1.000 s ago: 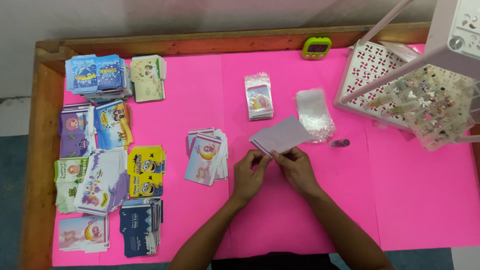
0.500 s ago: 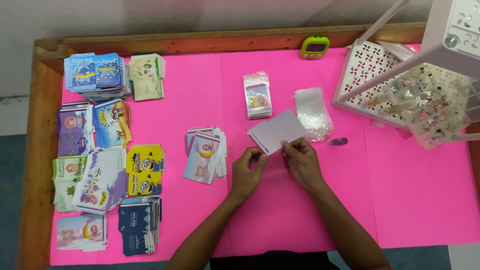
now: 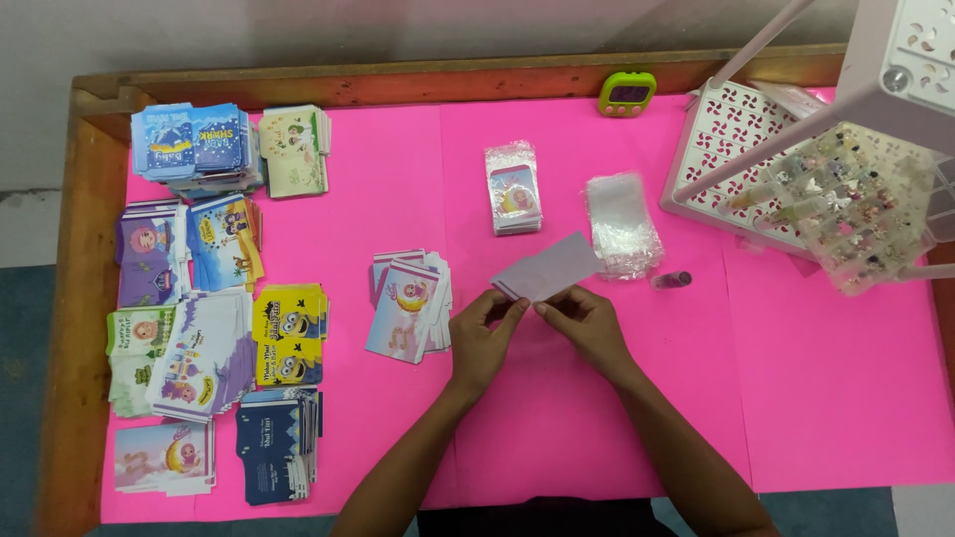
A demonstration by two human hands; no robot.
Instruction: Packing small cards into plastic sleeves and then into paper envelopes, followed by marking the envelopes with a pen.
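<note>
Both my hands hold a small stack of pale lilac cards (image 3: pixel 549 267), blank side up, just above the pink table cover (image 3: pixel 816 398). My left hand (image 3: pixel 484 333) pinches the stack's near left corner. My right hand (image 3: pixel 585 320) grips its near edge. Left of my hands lies a loose pile of printed cards (image 3: pixel 408 303) with a cartoon figure. Beyond the held stack lie a wrapped pack of cards (image 3: pixel 514 189) and a heap of clear plastic sleeves (image 3: pixel 622 221).
Several stacks of colourful printed cards (image 3: pixel 209 298) fill the table's left side. A green timer (image 3: pixel 628 92) sits at the far edge. A pink perforated rack (image 3: pixel 741 149) with a clear box of small trinkets (image 3: pixel 865 204) stands at the right. A small dark vial (image 3: pixel 673 280) lies near the sleeves.
The lilac stack has tilted flatter and come slightly nearer. My left hand has closed back on its corner, and my right hand has slid left along its edge.
</note>
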